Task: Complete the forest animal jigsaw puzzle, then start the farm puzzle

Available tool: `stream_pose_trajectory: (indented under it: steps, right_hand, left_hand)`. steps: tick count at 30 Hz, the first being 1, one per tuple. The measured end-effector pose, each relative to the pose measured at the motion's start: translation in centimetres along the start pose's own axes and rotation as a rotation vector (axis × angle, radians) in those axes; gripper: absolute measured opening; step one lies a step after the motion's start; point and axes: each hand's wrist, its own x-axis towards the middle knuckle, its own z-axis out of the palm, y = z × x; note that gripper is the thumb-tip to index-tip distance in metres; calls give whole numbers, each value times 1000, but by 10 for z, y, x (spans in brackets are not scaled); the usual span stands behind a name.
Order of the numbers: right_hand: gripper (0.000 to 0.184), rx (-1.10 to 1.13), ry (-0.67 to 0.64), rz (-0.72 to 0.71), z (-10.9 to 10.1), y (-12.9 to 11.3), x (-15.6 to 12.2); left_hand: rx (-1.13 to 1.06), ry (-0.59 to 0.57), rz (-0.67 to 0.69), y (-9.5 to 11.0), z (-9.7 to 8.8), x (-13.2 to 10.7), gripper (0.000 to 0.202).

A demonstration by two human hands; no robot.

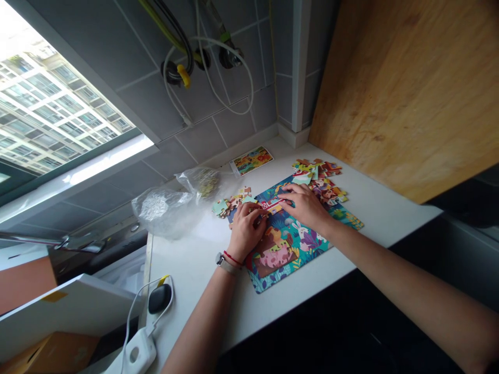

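While the left hand (245, 231) curls and the right hand (306, 205) lies spread, a colourful cardboard jigsaw puzzle (278, 254) sits under both (no clear pinch tbh).

Jigsaw pieces (322, 179) lie beside the puzzle board (268, 265).

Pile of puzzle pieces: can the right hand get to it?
Probably yes: the right hand rests on the puzzle board, right beside the loose pieces, and nothing seems to stand between them.

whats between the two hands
In the head view, jigsaw pieces, one red and white, lie on the puzzle board between the left hand and right hand.
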Motion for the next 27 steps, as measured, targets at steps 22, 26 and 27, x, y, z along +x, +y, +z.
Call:
stream_pose_trajectory:
  steps: [22,26,27]
  right_hand:
    - [34,701,647,434,-29,12,12]
    - [37,580,574,365,-29,9,10]
    - [38,544,540,344,-29,7,9]
  left_hand:
    - [124,-47,21,15,-10,-2,36]
    - [80,-148,169,20,0,-6,49]
    - [70,-170,200,22,3,-8,53]
